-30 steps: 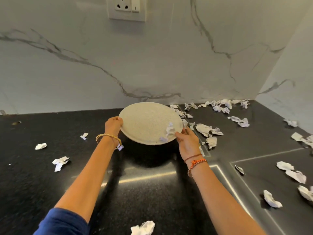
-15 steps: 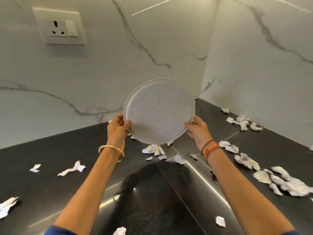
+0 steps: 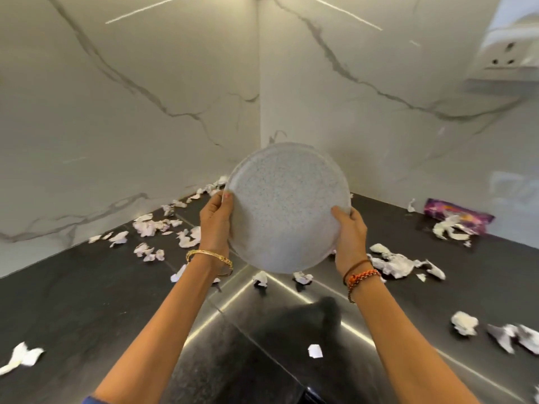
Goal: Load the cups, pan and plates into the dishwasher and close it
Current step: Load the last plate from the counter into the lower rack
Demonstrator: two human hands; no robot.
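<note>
A round, speckled grey-white plate (image 3: 287, 208) is held up in front of me, tilted nearly upright with its inner face toward the camera, above the black counter's corner. My left hand (image 3: 215, 220) grips its left rim, thumb on the face. My right hand (image 3: 348, 231) grips the lower right rim, thumb on the face. Nothing lies on the plate. No dishwasher, cups or pan are in view.
The black stone counter (image 3: 87, 301) runs into a corner of white marble walls (image 3: 145, 112). Several crumpled paper scraps (image 3: 151, 228) are scattered across it. A purple wrapper (image 3: 458, 214) lies at the right by the wall. A wall socket (image 3: 501, 59) sits upper right.
The plate went from nearly flat with paper scraps on it to tilted upright and bare. The view has swung right toward the corner, with both hands still on the rim.
</note>
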